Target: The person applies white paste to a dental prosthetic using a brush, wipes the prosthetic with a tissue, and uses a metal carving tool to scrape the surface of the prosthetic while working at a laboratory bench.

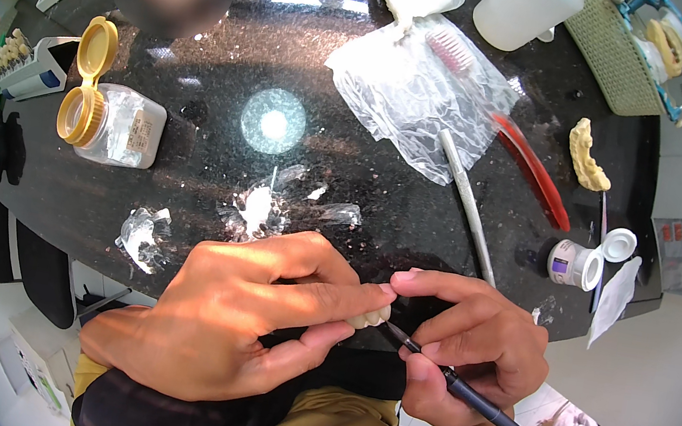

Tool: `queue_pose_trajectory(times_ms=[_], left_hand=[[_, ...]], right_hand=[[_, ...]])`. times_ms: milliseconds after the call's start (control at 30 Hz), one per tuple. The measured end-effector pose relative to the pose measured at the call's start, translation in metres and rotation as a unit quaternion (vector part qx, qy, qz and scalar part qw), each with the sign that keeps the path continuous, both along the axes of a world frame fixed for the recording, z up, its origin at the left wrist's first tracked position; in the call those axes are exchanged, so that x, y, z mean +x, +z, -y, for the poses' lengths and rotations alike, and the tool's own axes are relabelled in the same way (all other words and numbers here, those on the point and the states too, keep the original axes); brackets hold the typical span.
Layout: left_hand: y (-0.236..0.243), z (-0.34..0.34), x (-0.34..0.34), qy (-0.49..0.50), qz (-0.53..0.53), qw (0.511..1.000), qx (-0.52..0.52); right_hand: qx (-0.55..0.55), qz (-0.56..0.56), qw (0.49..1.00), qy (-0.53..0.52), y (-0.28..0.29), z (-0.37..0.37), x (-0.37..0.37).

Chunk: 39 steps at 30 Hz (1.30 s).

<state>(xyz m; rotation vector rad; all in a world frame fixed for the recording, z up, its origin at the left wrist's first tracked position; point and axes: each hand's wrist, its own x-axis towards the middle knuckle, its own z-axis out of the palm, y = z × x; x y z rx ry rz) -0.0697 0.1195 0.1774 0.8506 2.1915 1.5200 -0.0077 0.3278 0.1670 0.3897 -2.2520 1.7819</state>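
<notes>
Roughly, left to right across the black counter (233,47):
Tray: small white tray of tooth samples (24,60) at the far left edge.
Jar: clear jar (120,125) lying on its side, its yellow lid (89,83) flipped open.
Scraps: crumpled clear wrap (142,234) and white smears (258,205) just above the hands.
Left hand: left hand (241,321) closed, thumb and fingers pinching a small pale tooth piece (370,315) at the counter's near edge.
Right hand: right hand (471,347) clamped on a thin dark brush (472,397), its tip touching the tooth piece; the forefinger meets the left hand's fingertips.
Bag: clear plastic bag (411,100) with a pink toothbrush (452,51), behind the hands.
Pen: white pen (467,205) lying slantwise beside a red strip (536,173).
Pot: small open white pot (573,265), its cap (619,244) just beside it.
Cast: yellow dental cast (588,155) further back at the right.
</notes>
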Motion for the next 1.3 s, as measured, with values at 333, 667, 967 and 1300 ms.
queue_pose_trajectory(times_ms=[333, 667, 967, 1300], left_hand=[[-0.0027, -0.0005, -0.0011, -0.003, 0.002, 1.0, 0.009], [-0.0022, -0.0014, -0.0004, 0.001, -0.003, 1.0, 0.01], [-0.0024, -0.0018, -0.0001, 0.004, -0.004, 1.0, 0.006], [-0.0036, -0.0015, 0.0006, 0.006, -0.01, 1.0, 0.011]], right_hand=[[0.029, -0.008, 1.0, 0.007, -0.0018, -0.0009, 0.0001], [0.036, -0.011, 0.999, 0.005, -0.0032, -0.0006, 0.0025], [0.068, -0.035, 0.997, 0.021, -0.0058, -0.0026, 0.0028], [0.039, -0.025, 0.999, 0.002, -0.0056, 0.0008, 0.0026]])
